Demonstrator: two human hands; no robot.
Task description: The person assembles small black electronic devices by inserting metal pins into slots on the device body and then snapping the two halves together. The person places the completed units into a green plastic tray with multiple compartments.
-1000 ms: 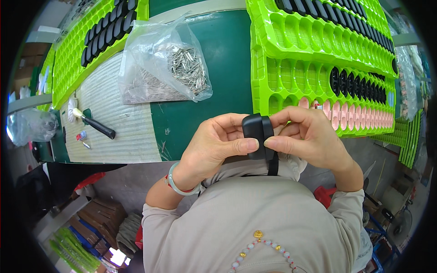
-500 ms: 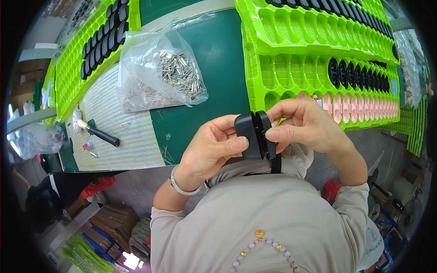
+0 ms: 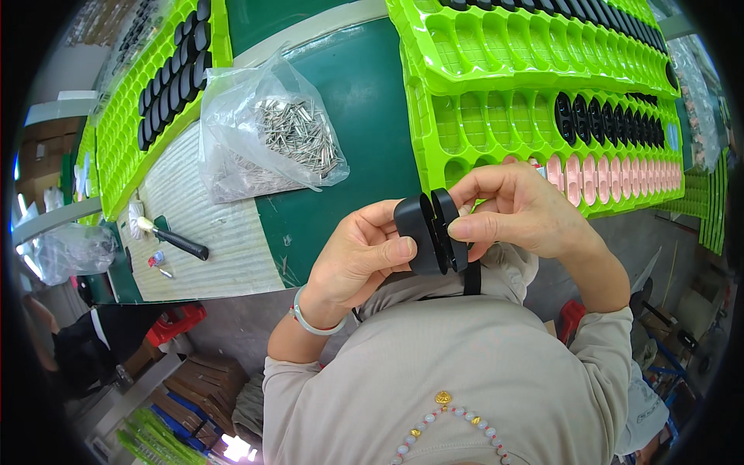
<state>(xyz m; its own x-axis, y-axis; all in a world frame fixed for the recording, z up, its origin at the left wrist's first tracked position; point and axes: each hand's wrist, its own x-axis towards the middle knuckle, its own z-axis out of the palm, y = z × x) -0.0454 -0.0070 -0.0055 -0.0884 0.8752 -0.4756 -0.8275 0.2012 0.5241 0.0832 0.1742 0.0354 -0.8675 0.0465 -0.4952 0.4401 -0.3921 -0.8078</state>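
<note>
In front of my body I hold a black plastic case, slightly parted along its length. My left hand (image 3: 353, 260) is closed on its wider black half (image 3: 415, 232), thumb on the front face. My right hand (image 3: 531, 213) pinches the narrower black half (image 3: 443, 205) between thumb and fingers. A dark gap shows between the halves; I cannot tell whether they are joined. Whether my right fingers also hold something small is hidden. Beyond my left hand, a clear plastic bag (image 3: 232, 108) holds many small metal pins (image 3: 298, 136) on the green table (image 3: 364, 101).
At the right stand green trays (image 3: 457, 124) with black oval shells (image 3: 583, 118) and pink pieces (image 3: 573, 174). Another green tray (image 3: 116, 155) at the left carries black cases (image 3: 174, 85). A black-handled tool (image 3: 182, 243) lies on the ribbed mat (image 3: 232, 248).
The two black halves look slightly farther apart at the top, and the wider half has tilted a little. Both hands keep their hold; the whole view has shifted slightly.
</note>
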